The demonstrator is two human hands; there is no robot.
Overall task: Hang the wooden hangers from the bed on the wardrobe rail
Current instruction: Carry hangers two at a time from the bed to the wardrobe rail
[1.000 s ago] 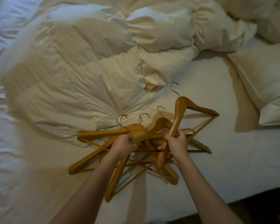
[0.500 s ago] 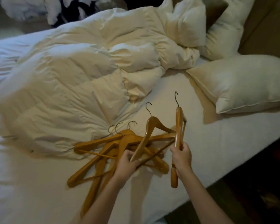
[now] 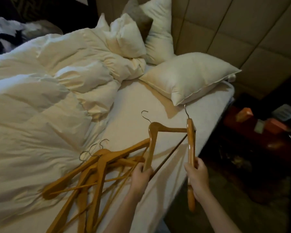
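A pile of hangers [image 3: 97, 167] lies on the bed [image 3: 133, 105], duvet [image 3: 45, 98] to its left, a pillow [image 3: 188, 78] behind, the headboard [image 3: 242, 31] beyond.

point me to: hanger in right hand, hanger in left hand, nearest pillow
Hanger in right hand [image 3: 191, 140]: head view, on its wooden arm, seen edge-on.
Hanger in left hand [image 3: 152, 142]: head view, on the wooden arm just below the neck.
Nearest pillow [image 3: 190, 78]: head view, middle of its top face.
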